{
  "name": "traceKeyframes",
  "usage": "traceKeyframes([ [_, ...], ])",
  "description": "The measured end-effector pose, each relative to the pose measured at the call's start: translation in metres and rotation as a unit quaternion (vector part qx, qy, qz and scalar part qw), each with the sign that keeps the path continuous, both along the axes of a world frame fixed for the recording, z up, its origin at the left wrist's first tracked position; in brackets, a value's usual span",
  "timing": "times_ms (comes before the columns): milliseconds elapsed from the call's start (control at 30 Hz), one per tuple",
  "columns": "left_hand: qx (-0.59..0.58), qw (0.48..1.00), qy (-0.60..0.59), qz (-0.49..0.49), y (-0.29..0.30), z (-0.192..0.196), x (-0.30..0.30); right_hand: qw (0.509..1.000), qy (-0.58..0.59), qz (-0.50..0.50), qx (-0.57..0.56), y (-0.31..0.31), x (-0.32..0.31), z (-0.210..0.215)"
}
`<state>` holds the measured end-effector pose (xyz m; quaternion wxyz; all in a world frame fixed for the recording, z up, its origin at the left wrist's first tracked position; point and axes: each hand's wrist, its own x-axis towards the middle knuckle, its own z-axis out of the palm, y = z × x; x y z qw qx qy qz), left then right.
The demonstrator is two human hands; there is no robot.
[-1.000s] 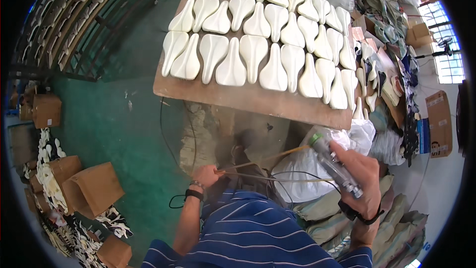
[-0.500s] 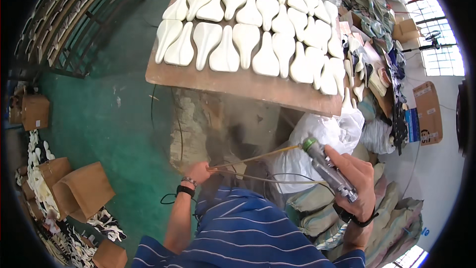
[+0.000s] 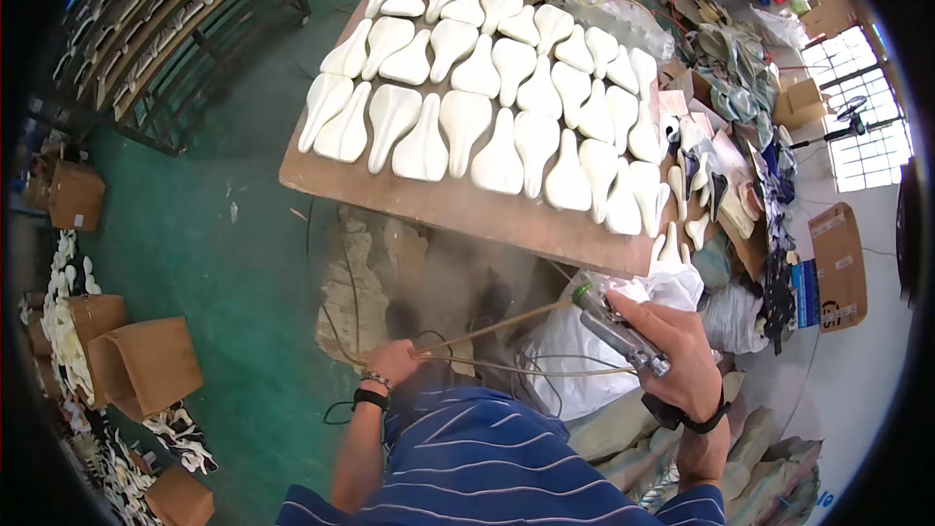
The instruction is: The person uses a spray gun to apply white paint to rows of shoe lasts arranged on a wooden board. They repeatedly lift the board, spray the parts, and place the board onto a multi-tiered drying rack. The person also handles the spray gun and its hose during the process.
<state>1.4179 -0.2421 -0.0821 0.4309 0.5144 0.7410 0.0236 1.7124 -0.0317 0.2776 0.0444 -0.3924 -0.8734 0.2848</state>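
In my right hand [image 3: 680, 356] is a metal spray gun [image 3: 619, 333] with a green ring at its upper-left end, the fingers wrapped round it. Two thin hoses [image 3: 502, 319] run from the gun across my front to my left hand [image 3: 393, 362], which is closed around them. Beyond both hands, a brown board table [image 3: 419, 203] carries rows of white bicycle saddle pads [image 3: 465, 122], laid close together with noses alternating. The gun is just off the table's near right corner, apart from the pads.
A white plastic sack [image 3: 575, 356] lies under the table's near right corner, with stuffed sacks [image 3: 769, 468] behind my right arm. Open cardboard boxes [image 3: 146, 370] stand at left. A rack [image 3: 175, 49] of parts is far left. Piled scraps [image 3: 726, 88] line the right side.
The table and pads sit lower in the view, showing more beyond the far edge. My right hand and the gun have shifted slightly left; my left hand is slightly lower, still on the hoses.
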Motion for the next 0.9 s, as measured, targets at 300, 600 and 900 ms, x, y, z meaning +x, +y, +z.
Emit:
traceKeyframes([
  [300, -0.045, 0.999, 0.002, 0.008, -0.011, -0.005, 0.053, 0.998, 0.048, 0.009, 0.042, 0.057, 0.026, -0.019],
  [600, -0.058, 0.998, -0.03, 0.012, 0.016, -0.006, 0.065, 0.996, 0.066, -0.031, 0.05, 0.052, 0.061, -0.017],
  [900, -0.052, 0.998, -0.017, -0.038, 0.052, 0.012, 0.09, 0.994, 0.07, -0.074, 0.041, 0.046, 0.1, -0.009],
])
